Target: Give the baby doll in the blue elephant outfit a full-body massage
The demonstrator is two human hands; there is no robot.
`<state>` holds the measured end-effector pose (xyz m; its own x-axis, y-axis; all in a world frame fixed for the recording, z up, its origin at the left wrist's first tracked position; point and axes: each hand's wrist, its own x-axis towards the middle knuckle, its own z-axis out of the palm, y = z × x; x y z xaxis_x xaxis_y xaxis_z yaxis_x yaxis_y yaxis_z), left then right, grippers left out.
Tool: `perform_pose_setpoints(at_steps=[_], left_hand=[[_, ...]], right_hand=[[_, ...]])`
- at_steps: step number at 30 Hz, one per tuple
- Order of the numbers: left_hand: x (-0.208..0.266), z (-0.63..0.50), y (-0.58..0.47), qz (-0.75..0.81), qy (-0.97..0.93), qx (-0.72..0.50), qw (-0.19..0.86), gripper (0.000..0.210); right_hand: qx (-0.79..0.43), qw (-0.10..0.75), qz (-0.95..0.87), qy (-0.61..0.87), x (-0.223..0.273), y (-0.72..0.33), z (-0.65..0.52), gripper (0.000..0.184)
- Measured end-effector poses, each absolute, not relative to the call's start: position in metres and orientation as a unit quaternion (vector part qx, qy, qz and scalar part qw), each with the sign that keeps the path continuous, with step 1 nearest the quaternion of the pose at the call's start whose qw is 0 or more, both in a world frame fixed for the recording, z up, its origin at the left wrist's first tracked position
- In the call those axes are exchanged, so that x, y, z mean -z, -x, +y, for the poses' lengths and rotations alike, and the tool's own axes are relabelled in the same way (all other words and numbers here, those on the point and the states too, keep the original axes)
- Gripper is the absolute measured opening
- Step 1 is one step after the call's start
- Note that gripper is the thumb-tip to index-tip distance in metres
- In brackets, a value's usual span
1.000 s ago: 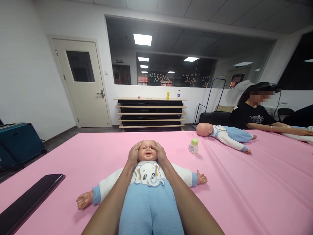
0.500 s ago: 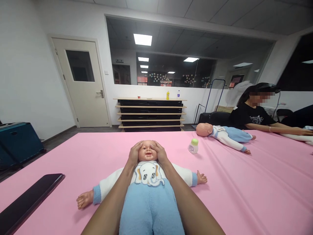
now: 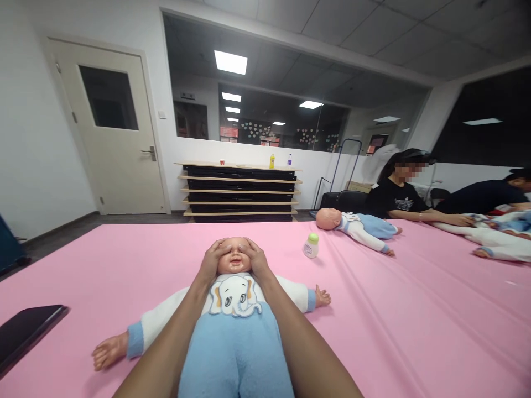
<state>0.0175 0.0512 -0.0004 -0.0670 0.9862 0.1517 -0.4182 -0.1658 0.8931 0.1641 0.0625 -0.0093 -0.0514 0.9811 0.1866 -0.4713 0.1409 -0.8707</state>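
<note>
Lying face-up: doll [image 3: 235, 331], head pointing away, long axis fore-and-aft.

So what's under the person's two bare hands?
Under the bare left hand and bare right hand is a round, peach-coloured, plastic-looking doll head. Its mouth, nose and mid-forehead show; the sides and most of the eye area are covered.

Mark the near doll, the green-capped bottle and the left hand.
Near doll [image 3: 236, 326]: head view, on the front of its blue trousers.
Green-capped bottle [image 3: 310, 250]: head view, on its pale body.
Left hand [image 3: 213, 258]: head view, on the back of the hand.
</note>
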Motion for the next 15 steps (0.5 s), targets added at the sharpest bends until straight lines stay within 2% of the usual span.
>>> perform_pose_setpoints(at_steps=[8, 15], left_hand=[[0.0082, 0.0577, -0.0121, 0.366, -0.439, -0.634, 0.521, 0.050], [0.0037, 0.0535, -0.0131, 0.388, -0.429, -0.610, 0.542, 0.063]], right_hand=[[-0.588, 0.625, -0.427, 0.285, 0.0097, -0.1622, 0.0631, 0.054], [-0.604, 0.620, -0.415, 0.282, 0.0114, -0.1616, 0.0647, 0.066]])
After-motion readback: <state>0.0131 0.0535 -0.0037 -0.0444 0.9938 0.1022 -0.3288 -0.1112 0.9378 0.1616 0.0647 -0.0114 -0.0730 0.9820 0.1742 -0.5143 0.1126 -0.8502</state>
